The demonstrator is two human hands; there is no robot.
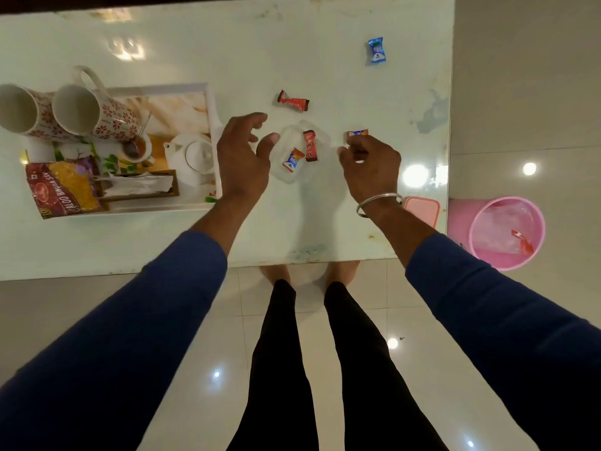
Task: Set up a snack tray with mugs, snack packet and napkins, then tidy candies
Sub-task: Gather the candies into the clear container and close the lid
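A clear plastic box point(292, 177) sits mid-table with two wrapped candies point(309, 146) inside. My left hand point(242, 154) hovers at the box's left edge, fingers spread and relaxed, holding nothing. My right hand point(369, 161) is to the right of the box and pinches an orange-wrapped candy point(357, 133). A red candy point(293, 100) lies behind the box, and a blue candy point(376, 51) lies far right. The tray point(213, 102) at left carries two patterned mugs point(97, 112), a snack packet point(63, 187) and napkins point(136, 185) in a wooden holder.
A pink lid point(422, 209) lies on the table by my right wrist. A pink bin point(507, 232) with wrappers stands on the floor to the right of the table. The table's near edge point(130, 271) runs just above my legs.
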